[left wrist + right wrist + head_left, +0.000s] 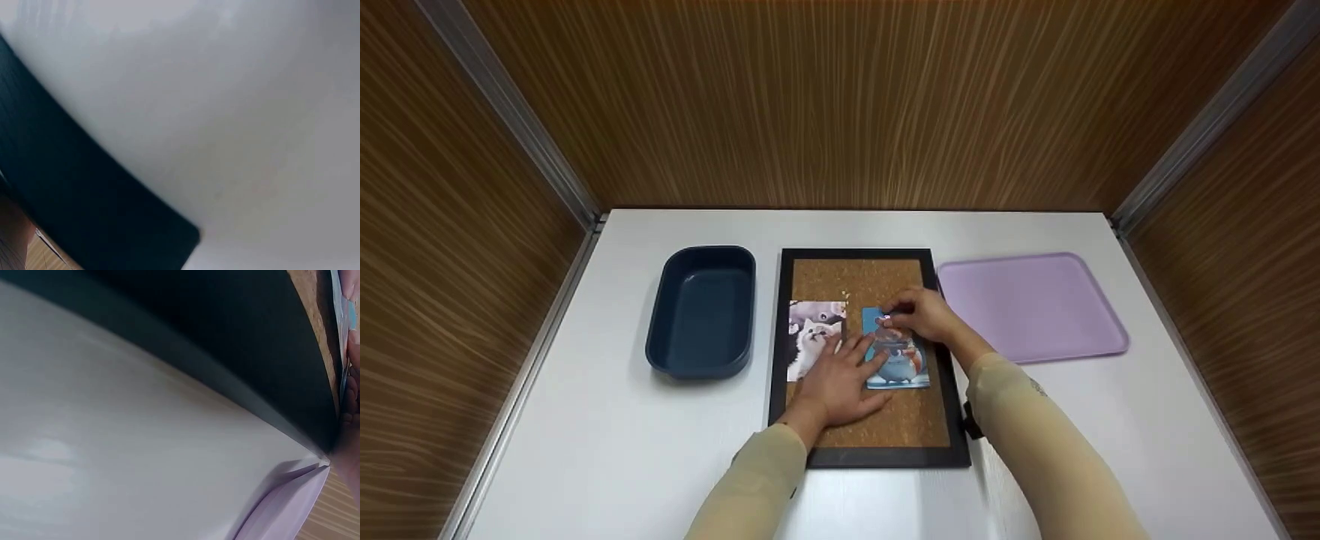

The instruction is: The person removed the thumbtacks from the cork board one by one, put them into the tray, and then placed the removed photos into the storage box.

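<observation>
A black-framed cork board [877, 424] lies on the white table with two picture cards on it. My left hand [840, 382] rests with spread fingers across the board, over the lower right of the white-kitten card [810, 341] and the left edge of the blue card [904, 367]. At the blue card's upper part, the thumb and index finger of my right hand [924, 313] pinch a small pale pin-like thing, mostly hidden by the fingertips. In the right wrist view, fingers [354, 349] of this hand show beside the card's edge [340, 320].
A dark blue tub [701, 315] stands left of the board. To the right, a lilac tray [1031, 307] lies close to the board's frame [787, 322]. Small pale bits [844, 295] show on the cork above the kitten card. Wood-grained panels [840, 105] enclose the table [585, 420].
</observation>
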A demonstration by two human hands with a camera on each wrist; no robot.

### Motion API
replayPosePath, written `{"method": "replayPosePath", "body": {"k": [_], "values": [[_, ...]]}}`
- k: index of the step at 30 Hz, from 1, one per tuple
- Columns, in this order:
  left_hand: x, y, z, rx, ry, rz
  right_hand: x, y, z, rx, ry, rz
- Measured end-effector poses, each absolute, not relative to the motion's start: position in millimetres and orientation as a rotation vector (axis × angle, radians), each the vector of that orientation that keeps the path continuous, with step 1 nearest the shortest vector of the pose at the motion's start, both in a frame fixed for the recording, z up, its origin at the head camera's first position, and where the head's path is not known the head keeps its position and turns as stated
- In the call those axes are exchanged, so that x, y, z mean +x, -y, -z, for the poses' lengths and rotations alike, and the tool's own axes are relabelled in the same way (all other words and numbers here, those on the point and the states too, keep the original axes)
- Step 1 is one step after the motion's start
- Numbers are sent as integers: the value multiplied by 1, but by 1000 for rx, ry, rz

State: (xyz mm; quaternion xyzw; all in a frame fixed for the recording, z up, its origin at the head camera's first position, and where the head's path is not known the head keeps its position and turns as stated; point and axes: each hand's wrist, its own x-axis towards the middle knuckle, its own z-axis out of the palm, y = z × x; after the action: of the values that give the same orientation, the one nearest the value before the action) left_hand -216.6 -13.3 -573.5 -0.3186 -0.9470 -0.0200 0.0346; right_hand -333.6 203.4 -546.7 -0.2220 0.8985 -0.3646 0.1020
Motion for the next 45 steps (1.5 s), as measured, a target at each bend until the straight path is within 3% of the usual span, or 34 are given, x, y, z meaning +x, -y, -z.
{"method": "replayPosePath", "body": {"k": [45], "values": [[-218,11,574,-971,2890,88,-335,-202,545,-627,-2623,1119]]}}
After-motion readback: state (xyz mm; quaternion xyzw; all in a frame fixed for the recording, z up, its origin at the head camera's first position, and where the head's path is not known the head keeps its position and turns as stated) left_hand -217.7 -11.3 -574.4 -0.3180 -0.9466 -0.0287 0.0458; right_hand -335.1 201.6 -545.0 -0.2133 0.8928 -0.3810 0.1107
